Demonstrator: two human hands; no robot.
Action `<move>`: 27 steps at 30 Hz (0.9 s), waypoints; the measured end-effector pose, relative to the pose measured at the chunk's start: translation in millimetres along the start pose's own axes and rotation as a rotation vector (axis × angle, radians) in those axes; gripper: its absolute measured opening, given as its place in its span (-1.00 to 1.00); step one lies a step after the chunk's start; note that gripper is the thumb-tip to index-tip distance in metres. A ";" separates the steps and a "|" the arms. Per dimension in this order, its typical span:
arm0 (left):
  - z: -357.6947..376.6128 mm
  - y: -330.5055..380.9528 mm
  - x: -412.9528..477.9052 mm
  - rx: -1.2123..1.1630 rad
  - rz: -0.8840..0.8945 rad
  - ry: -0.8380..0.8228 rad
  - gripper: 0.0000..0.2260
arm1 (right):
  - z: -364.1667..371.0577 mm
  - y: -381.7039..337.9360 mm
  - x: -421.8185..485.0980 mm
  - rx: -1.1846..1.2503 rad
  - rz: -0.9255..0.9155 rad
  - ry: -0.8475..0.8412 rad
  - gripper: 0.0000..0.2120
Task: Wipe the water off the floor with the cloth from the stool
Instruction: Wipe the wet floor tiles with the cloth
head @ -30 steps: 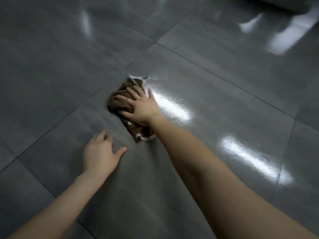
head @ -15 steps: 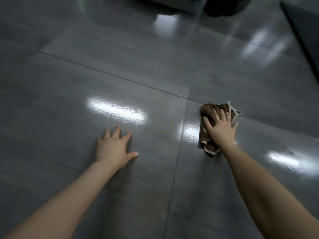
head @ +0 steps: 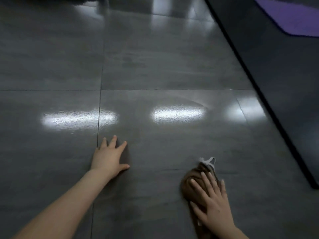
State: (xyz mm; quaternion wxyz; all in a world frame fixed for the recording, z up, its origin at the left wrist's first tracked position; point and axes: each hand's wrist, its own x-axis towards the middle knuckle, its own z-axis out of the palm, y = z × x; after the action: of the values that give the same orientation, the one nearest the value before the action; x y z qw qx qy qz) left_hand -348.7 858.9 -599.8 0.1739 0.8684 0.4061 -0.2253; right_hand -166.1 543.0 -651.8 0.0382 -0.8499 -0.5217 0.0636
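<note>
Covering most of cloth [head: 193, 183]: right hand [head: 212, 204]

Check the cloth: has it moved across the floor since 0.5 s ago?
Yes. The cloth under the right hand lay beside the tile seam earlier; it now sits well to the right of it, toward the dark mat.

Large grey floor tiles [head: 164, 69] show a glossy, polished finish that mirrors strip lights in bright, faintly rippled patches, with thin dark grout lines between them. A crumpled brown cloth [head: 191, 185], soft and matt like terry towelling, carries a pale stitched edge band. To the right, a dark mat [head: 284, 80] looks dull and non-reflective, and a purple rug [head: 293, 16] beyond it appears soft and matt.
</note>
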 end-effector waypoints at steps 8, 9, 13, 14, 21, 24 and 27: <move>-23.9 40.3 46.8 0.052 -0.045 -0.078 0.13 | -25.0 76.4 185.5 0.062 0.686 -0.014 -0.24; -27.3 43.1 54.9 0.056 -0.048 -0.090 0.19 | -26.0 77.8 211.3 0.068 0.681 -0.003 -0.28; -33.0 41.8 81.0 0.166 0.005 -0.129 0.34 | -29.2 79.9 307.2 0.069 0.645 0.010 -0.32; -31.1 40.3 83.7 0.179 0.013 -0.129 0.35 | -31.5 78.6 331.9 0.072 0.634 0.005 -0.32; -24.2 37.4 84.8 0.220 0.025 -0.127 0.30 | -28.5 -16.0 453.2 0.070 0.300 -0.045 -0.32; -29.7 38.8 84.1 0.240 0.028 -0.159 0.33 | -26.3 -62.6 453.0 -0.001 -0.093 -0.118 -0.37; -32.9 38.8 81.0 0.244 0.029 -0.181 0.32 | -29.7 -25.7 448.1 -0.028 -0.146 -0.090 -0.39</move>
State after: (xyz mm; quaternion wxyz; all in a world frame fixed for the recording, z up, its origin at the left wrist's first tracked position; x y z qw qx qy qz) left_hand -264.1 902.0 -610.7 0.1061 0.8650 0.3457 -0.3479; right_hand 16.3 954.2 -649.6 0.0074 -0.8062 -0.5845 0.0913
